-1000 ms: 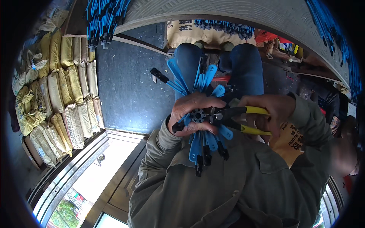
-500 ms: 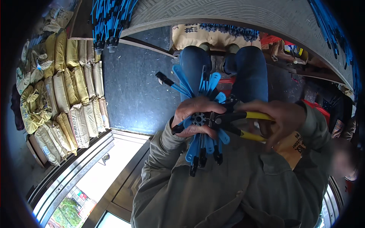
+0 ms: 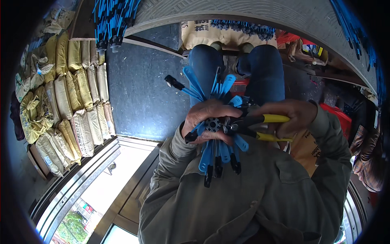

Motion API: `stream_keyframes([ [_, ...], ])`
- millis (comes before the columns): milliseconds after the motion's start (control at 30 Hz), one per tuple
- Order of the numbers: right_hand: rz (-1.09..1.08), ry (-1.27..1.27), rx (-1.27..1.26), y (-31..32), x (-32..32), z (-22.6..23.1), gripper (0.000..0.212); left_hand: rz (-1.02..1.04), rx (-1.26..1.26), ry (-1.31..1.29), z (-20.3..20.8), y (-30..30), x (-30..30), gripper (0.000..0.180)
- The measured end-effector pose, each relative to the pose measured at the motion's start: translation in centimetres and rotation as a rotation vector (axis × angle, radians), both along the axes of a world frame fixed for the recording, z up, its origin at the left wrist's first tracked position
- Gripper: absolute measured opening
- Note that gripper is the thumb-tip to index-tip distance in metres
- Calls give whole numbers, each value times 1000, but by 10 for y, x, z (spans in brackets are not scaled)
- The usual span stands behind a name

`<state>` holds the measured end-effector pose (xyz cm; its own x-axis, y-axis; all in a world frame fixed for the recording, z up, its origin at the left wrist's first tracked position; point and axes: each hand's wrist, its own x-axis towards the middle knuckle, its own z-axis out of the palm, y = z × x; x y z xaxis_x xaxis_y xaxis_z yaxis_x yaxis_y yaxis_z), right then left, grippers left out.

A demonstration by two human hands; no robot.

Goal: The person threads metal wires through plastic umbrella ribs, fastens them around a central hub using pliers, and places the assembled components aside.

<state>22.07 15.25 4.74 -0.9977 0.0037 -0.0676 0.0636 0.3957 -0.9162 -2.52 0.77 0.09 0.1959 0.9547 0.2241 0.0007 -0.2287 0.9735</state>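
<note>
My left hand [image 3: 207,121] is closed around a black slotted hub [image 3: 213,125], from which blue plastic arms [image 3: 194,82] with black-tipped ends fan out on several sides. Some of those arms hang below the hand, over my jacket front. My right hand [image 3: 294,116] grips diagonal-cutting pliers [image 3: 264,127] by their yellow-and-black handles. The metal jaws point left and sit right beside the hub, close to my left thumb and fingers. Whether the jaws touch anything is too small to make out.
Bundles of blue rods with black ends hang at the upper left [image 3: 115,24] and upper right. A grey patterned tabletop [image 3: 243,10] curves across the top. Stacked sacks [image 3: 61,101] stand on the left. A brown paper bag [image 3: 227,38] lies beyond my feet; a door frame is at lower left.
The pliers stay beside the hub, but their handles have tilted and sit slightly higher. My right-hand fingers have shifted on the lower handle. My left hand keeps its hold.
</note>
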Motion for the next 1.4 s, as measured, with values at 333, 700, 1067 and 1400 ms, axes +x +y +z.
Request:
stream_keyframes([
  [333,-281,150,714,-23,-8,-5,50,317,-19,11,1,-14,19,60],
  [700,-298,179,924,-19,-22,1,40,389,10,14,6,-13,23,56],
  [1067,-295,199,762,-23,-18,-48,27,404,18,59,6,-11,25,52],
  [1400,11,-198,65,21,-14,27,22,85,-80,-99,1,-6,6,49],
])
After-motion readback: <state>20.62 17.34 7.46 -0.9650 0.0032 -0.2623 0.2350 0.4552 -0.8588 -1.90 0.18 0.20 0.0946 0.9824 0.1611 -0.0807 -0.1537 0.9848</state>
